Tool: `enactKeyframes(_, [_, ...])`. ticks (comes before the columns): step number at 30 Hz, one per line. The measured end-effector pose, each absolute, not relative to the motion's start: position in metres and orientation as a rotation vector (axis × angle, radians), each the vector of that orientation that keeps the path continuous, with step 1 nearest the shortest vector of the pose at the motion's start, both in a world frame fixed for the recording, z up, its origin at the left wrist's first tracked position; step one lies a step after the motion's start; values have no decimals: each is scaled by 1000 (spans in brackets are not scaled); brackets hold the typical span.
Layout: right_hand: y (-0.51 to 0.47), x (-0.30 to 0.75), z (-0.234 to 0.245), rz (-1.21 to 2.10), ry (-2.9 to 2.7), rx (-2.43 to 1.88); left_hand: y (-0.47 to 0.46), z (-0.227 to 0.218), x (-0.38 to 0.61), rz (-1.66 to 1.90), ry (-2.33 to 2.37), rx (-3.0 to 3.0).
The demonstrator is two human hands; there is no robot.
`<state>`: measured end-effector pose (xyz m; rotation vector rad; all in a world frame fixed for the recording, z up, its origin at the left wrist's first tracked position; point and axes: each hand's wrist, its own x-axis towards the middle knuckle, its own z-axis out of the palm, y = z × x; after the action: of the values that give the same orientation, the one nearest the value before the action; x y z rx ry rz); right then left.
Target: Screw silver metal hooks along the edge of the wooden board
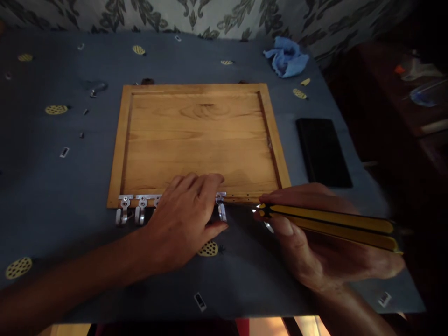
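A framed wooden board (199,135) lies flat on the table, with a row of silver metal hooks (140,210) along its near edge. My left hand (185,214) rests over the middle of that row, fingers on the board and thumb apart beside a hook (221,211); it covers part of the row. In my right hand (308,242) is a screwdriver with a yellow and black handle (332,224). Its dark shaft points left along the near edge toward that hook. A shiny curved metal piece (269,227) shows below my right fingers, partly hidden. Small holes mark the edge between my hands.
A blue patterned cloth (52,186) covers the table. A crumpled blue rag (287,57) lies at the back right, above a black flat rectangular object (324,151). On the left are a loose metal hook (95,87) and small metal pieces (81,135). Dark shelving stands at right.
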<state>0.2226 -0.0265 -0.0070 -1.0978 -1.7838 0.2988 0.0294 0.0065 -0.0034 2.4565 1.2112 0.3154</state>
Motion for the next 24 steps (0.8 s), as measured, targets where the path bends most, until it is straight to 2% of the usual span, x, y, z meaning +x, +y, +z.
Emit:
enactKeyframes(12, [-27,223,-8,385,-1797,-1088,5,-4,29,307,1211,2438])
enactKeyframes(17, [-25,222,2,540,-1829,-1166,5,-5,29,309,1211,2449])
enactKeyframes(24, [-20,221,13,586,-1920,-1154,5,-4,28,322,1200,2449])
